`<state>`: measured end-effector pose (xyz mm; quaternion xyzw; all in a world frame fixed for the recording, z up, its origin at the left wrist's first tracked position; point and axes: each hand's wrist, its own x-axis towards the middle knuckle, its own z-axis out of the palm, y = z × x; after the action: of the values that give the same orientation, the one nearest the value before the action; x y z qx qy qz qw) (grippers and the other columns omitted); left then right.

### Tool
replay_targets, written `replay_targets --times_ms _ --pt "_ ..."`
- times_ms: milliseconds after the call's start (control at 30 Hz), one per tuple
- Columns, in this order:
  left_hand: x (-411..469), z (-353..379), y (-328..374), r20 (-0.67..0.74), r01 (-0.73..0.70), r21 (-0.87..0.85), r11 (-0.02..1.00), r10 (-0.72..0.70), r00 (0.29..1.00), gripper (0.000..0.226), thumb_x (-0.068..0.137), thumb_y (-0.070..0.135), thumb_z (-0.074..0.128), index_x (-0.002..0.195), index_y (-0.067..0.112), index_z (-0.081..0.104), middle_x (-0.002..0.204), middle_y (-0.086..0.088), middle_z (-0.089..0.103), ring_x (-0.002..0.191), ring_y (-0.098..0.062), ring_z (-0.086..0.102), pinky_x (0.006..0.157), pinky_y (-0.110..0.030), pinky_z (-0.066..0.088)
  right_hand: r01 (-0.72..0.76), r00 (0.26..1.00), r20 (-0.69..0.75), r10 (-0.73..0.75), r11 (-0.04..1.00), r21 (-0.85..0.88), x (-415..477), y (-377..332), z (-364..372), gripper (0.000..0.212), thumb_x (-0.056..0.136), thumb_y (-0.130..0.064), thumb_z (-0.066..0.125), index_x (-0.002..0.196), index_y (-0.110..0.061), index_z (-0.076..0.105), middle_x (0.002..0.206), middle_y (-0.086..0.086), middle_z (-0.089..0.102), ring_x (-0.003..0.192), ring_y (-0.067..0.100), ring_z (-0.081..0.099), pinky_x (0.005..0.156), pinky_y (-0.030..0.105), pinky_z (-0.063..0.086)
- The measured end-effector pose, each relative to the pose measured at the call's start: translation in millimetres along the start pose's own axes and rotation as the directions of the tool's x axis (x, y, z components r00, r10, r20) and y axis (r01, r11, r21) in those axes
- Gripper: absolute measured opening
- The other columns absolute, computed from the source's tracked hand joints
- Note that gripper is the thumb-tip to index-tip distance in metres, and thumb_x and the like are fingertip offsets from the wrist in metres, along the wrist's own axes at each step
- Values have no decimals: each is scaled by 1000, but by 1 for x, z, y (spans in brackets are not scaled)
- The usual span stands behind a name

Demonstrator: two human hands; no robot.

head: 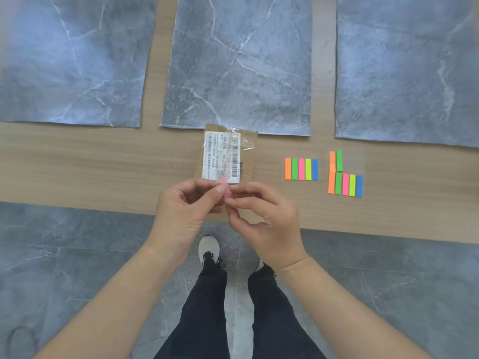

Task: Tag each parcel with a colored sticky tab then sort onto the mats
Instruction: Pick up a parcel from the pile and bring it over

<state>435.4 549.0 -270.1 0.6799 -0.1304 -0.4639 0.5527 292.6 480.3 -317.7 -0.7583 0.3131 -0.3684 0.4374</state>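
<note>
Pink tab (224, 189): held up between both hands, over the near end of the parcel.
Left hand (186, 206): fingers (219, 189) curled, thumb and forefinger clamped on the tab's left side.
Right hand (264, 216): fingertips pinched together on the tab's near right edge.
Parcel (228, 154): flat brown envelope with a white barcode label, lying on the counter (90, 164); its far edge overlaps the near edge of the middle mat (238, 60).
Tab sets: one five-colour row (301, 169) right of the parcel, another (344, 183) further right with extra orange and green strips.
Other mats: left mat (72, 60) and right mat (407, 68) flank the middle one.
</note>
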Motion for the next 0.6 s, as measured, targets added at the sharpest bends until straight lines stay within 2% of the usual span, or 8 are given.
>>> replay_targets --times_ms 100,167,267,333,433,600 --pt "2 -19 -15 2 -36 159 987 36 999 9 86 16 76 91 8 77 84 -8 76 76 -13 67 74 -29 57 23 999 28 -20 993 -120 0 6 5 28 81 4 80 107 -7 80 109 7 72 102 18 70 91 29 56" --pt "6 -27 -27 13 -70 253 965 69 998 6 87 17 77 89 12 77 82 -3 76 75 -11 68 77 -30 57 52 998 52 -40 964 -260 6 18 3 36 80 2 79 115 -10 77 121 7 69 110 23 66 94 33 54" --pt "12 -32 -40 52 -127 316 940 117 992 2 87 18 77 88 18 79 81 3 77 79 -12 72 81 -29 58 193 969 230 -90 856 -479 21 39 1 58 76 -9 78 132 -14 68 147 10 56 132 35 54 110 42 44" --pt "16 -32 -47 65 -164 341 926 150 986 2 87 20 78 88 20 79 81 6 77 80 -13 72 81 -29 58 237 940 334 -67 832 -501 27 47 1 68 75 -13 78 141 -16 62 157 11 46 145 37 41 120 43 35" --pt "20 -30 -53 74 -213 353 911 200 977 4 86 22 78 87 19 80 78 6 76 78 -14 72 78 -29 58 232 925 377 -43 850 -473 34 55 -1 71 78 -9 79 145 -19 58 160 9 42 150 35 33 124 27 20" --pt "27 -22 -60 51 -257 353 900 256 965 7 88 17 76 83 18 80 77 7 76 76 -10 71 75 -24 55 246 910 412 -42 855 -457 43 58 -5 72 79 -9 81 146 -23 57 161 5 41 151 31 33 124 31 23"
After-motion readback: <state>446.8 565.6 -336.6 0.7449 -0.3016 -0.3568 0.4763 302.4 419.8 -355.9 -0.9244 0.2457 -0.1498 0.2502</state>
